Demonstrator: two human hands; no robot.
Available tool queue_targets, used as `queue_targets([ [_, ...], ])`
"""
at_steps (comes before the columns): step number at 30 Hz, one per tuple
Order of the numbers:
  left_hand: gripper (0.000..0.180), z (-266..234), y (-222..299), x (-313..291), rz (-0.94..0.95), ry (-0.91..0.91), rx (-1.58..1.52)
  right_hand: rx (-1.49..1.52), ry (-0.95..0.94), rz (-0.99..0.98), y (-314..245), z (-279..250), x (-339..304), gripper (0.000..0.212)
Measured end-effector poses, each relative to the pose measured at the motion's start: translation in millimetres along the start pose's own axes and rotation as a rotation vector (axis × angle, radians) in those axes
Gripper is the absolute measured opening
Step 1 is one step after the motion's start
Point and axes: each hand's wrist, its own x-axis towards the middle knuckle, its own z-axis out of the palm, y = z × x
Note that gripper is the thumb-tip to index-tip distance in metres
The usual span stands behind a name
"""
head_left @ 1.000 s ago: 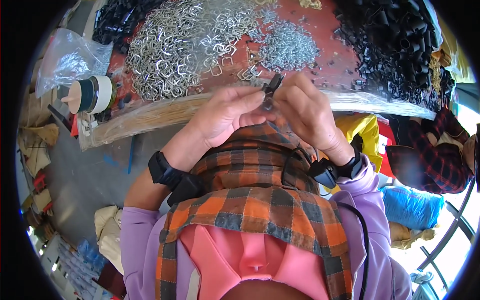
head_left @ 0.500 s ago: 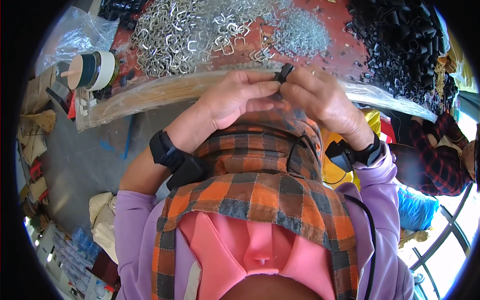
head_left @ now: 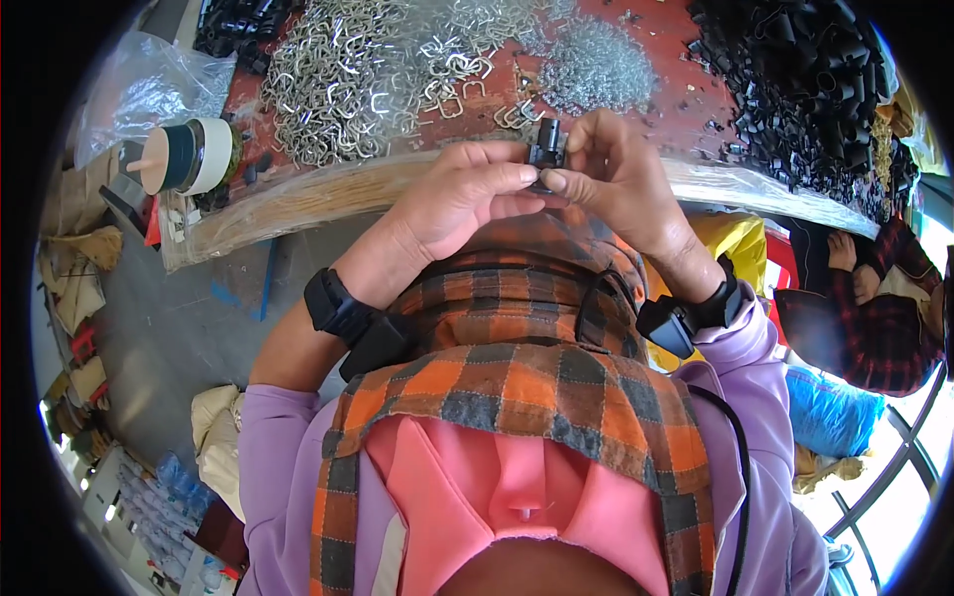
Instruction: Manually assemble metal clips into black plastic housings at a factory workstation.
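A small black plastic fitting (head_left: 548, 147) stands upright between my hands, just above the table's near edge. My left hand (head_left: 465, 195) grips its left side, with the thumb across its lower part. My right hand (head_left: 624, 181) pinches the lower end with the thumb, while its index finger arches beside the upper tube-like part. Behind the fitting, U-shaped metal pieces (head_left: 338, 84) are heaped on the red tabletop (head_left: 497, 124). A pile of tiny silvery pieces (head_left: 598, 68) lies to their right.
Black plastic parts (head_left: 795, 89) cover the table's right side, and more black parts (head_left: 241, 28) lie at the far left. Rolls of tape (head_left: 189, 157) stand at the left corner near a clear plastic bag (head_left: 164, 89). Another person in a checked sleeve (head_left: 889, 348) sits at the right.
The black fitting has turned from tilted to upright. My right hand has rolled so that its fingers rise beside the fitting and its thumb presses low. The left hand keeps its hold.
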Motion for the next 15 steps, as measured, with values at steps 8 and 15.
queue_targets([
  [8,0.029,11,1,1,0.099,0.013,0.178,0.082,-0.070,-0.083,16,-10,4,0.028],
  [15,0.030,17,10,2,0.143,0.033,0.094,-0.055,-0.011,-0.100,-10,-51,-11,0.025],
])
